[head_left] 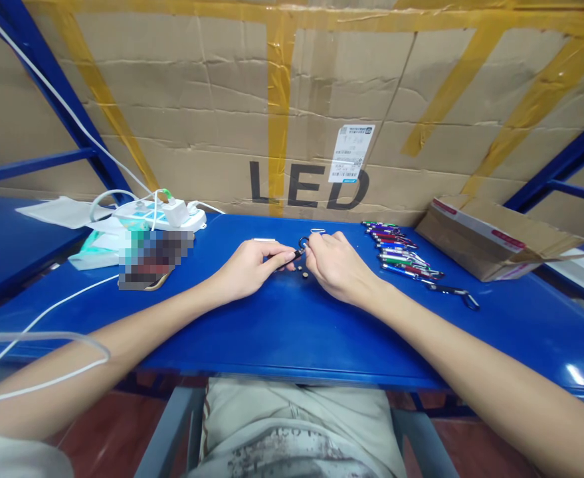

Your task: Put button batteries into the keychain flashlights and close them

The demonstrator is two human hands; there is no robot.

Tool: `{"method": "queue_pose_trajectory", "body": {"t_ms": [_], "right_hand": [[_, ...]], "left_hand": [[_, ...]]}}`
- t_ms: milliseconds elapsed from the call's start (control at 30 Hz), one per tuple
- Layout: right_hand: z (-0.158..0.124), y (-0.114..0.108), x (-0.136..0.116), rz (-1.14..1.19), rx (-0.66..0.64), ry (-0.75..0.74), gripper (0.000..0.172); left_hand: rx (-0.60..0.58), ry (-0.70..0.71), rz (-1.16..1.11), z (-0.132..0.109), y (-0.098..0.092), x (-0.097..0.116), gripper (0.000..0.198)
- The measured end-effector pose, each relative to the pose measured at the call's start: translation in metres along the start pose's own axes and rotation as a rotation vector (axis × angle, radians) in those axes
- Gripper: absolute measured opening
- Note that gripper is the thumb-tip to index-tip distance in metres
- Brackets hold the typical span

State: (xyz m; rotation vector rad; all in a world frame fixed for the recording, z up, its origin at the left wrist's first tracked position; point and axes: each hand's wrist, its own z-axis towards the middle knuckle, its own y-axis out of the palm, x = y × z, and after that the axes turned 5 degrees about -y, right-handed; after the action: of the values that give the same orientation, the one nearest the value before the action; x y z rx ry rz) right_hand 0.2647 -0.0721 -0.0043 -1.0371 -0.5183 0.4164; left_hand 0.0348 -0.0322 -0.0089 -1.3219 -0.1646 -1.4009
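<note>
The black keychain [298, 253] is in both hands, with a big cardboard box [222, 119] marked LED beyond it and a blue table [272, 332] underneath. Well right of the keychain lies an open carton [471, 242]; well left, a power strip [145, 214]. The left hand [249, 269] pinches the keychain's shaft, while the right hand [339, 269] grasps its looped end. Between keychain and carton runs a row of colourful keychains [391, 246]. Tiny round pieces [305, 275] lie just beside the black one, nearer the person.

Two bare forearms [446, 338] angle inward from either side. The left hand [244, 271] and right hand [339, 269] nearly meet, fingers [270, 248] curled.
</note>
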Motion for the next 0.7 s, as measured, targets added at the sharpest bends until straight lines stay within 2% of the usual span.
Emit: {"method": "queue_pose_trajectory", "body": {"t_ms": [100,233,533,700], "right_hand": [[0.0,-0.001,0.001,-0.033,0.013,-0.034,0.033],[-0.001,-0.001,0.004,-0.099,0.02,-0.095,0.032],[-0.004,0.002,0.008,-0.051,0.066,-0.088,0.027],[-0.006,0.003,0.011,-0.075,0.08,-0.111,0.03]], "left_hand": [[0.039,0.074,0.089,-0.001,-0.001,0.002,0.034],[0.035,0.146,0.203,-0.002,-0.003,0.005,0.034],[0.066,0.126,0.146,-0.002,-0.004,0.003,0.034],[0.077,0.193,0.262,-0.001,-0.007,0.001,0.036]]}}
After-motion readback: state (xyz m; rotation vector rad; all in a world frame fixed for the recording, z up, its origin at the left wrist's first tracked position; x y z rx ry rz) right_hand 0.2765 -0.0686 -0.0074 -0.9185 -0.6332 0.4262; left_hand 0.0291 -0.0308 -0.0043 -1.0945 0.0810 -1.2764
